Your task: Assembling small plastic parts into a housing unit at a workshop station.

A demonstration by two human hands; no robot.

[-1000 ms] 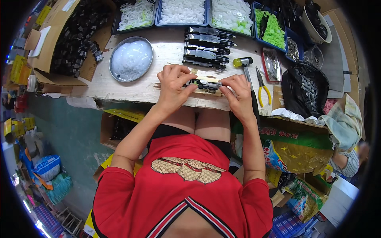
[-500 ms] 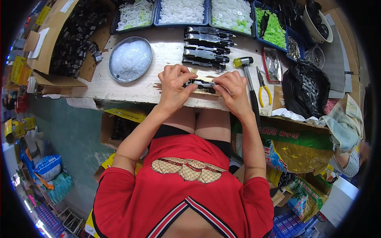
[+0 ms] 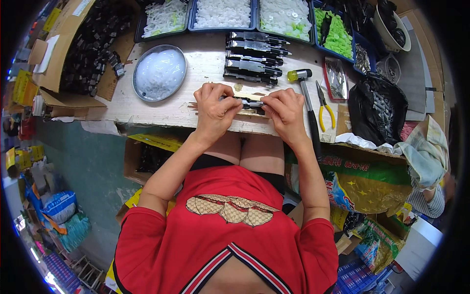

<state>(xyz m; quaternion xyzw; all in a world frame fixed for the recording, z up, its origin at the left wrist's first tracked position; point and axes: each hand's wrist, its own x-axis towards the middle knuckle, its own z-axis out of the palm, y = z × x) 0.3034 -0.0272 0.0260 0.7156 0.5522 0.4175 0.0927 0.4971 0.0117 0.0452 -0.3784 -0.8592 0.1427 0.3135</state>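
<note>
Left fingers (image 3: 230, 103) have curled inward, pinching slim, bar-shaped black-grey assembly (image 3: 251, 103); right fingers (image 3: 272, 103) pinch opposite end.

Workshop (cluttered bench (image 3: 203, 56)): parts trays (image 3: 223, 30), hammer (image 3: 311, 117), pliers (image 3: 322, 102).

So the white-topped wooden workbench (image 3: 205, 54) is pretty beat up, all chipped along its front edge, and the dull-green floor (image 3: 93, 171) is scuffed too. Over on the left there's a stuffed blue-and-white plastic sack (image 3: 58, 205) right by a teal plastic sack (image 3: 76, 230), then blue plastic crates (image 3: 58, 267) near some glary white light (image 3: 50, 280) low down
</note>
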